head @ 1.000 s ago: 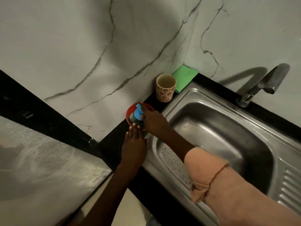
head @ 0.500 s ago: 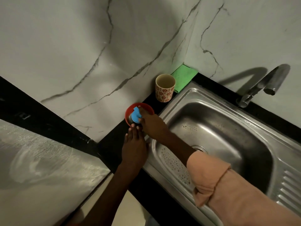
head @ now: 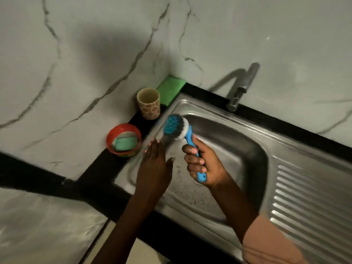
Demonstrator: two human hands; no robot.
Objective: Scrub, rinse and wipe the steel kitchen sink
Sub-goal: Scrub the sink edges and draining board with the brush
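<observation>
At the far left of the group, on the black counter (head: 91,168), a red bowl (head: 124,140) held a green soap bar (head: 125,143), with a patterned cup (head: 148,103) beyond it and a green cloth (head: 170,88) in the far corner. Just right of the bowl, the left hand (head: 154,166) lay flat with fingers straight and together on the left rim of the steel sink (head: 238,130), gripping nothing. Right of it, the right hand (head: 202,164) was wrapped around the blue handle of the scrub brush (head: 177,127). The brush's long axis ran from the handle end at the near right up to the head at the far left, bristles turned up and leftward, away from the steel. The head hovered over the basin's far-left corner, apparently not touching it. The basin lay directly below and to the right of that hand, so the scrubbing would likely call for turning the bristles down into the steel; the right hand was the nearer one. The tap (head: 242,86) stood at the far right.
</observation>
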